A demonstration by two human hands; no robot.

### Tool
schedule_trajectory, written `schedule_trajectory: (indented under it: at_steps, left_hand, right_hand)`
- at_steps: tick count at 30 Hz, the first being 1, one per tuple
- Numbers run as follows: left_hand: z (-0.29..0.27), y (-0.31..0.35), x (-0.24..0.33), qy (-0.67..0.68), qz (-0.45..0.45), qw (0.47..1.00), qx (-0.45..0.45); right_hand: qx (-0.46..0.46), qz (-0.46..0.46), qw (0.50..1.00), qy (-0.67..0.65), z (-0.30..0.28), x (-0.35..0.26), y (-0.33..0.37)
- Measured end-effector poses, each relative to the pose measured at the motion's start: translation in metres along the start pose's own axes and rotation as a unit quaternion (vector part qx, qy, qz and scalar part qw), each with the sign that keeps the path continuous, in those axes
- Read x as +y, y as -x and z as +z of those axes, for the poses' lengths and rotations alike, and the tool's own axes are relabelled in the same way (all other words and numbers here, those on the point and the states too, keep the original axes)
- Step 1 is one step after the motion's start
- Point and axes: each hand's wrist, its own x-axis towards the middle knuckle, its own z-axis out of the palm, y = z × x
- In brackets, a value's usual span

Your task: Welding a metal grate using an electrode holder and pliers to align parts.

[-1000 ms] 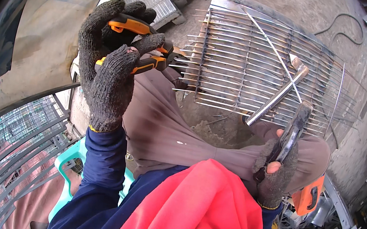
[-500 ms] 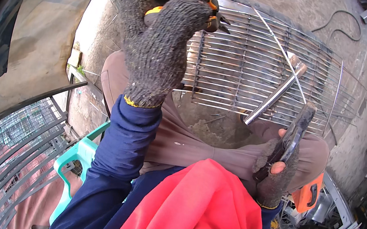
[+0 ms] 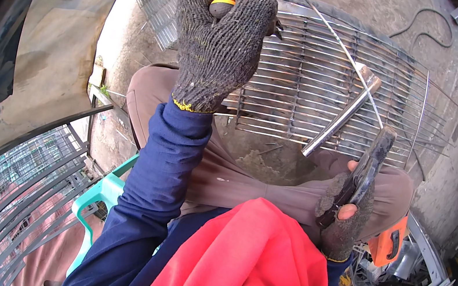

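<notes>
At the lower right, beside the person's right side, sits a grey-framed container [image 3: 428, 250] filled with a jumble of silvery and dark metal pieces [image 3: 401, 260], most too tangled to tell apart; an orange casing [image 3: 382, 250] with a dark handle slot stands against its near left side. Above the legs, the left hand [image 3: 219, 48], in a dark knitted glove, has its grip closed around orange-and-black pliers [image 3: 222, 8], whose handles are largely hidden by the fingers and whose dark tip pokes out on the right, over the upper left part of a metal grate [image 3: 301, 65]. By the right knee, the gloved right hand [image 3: 344, 221], two bare fingertips showing, keeps its grip closed on a dark metal tool [image 3: 368, 168]; a thin pale rod [image 3: 342, 46] runs from near the tool's upper end across the grate, though whether it is clamped there I cannot tell. Lying slantwise on the grate is a hammer [image 3: 339, 123] with a silvery tubular handle, its head under the rod. Compared with one second ago, the left hand has travelled up and to the right, bringing the pliers away from the grate's left bar ends; the right hand, tool and hammer have hardly changed place.
</notes>
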Motion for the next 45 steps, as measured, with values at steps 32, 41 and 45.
schedule_trajectory:
  at_steps: [32, 41, 45]
  left_hand:
    - [-0.008, 0.007, -0.004, -0.112, 0.043, 0.993, -0.02]
    - [-0.068, 0.022, 0.004, -0.086, 0.005, 0.996, 0.03]
    - [-0.08, 0.019, 0.027, 0.149, -0.087, 0.983, 0.067]
  right_hand:
    - [-0.003, 0.006, 1.0, -0.01, -0.001, 0.003, -0.001]
    - [-0.008, 0.03, 0.999, 0.027, 0.003, 0.001, 0.0]
    - [-0.003, 0.006, 0.999, 0.05, 0.005, 0.002, -0.002]
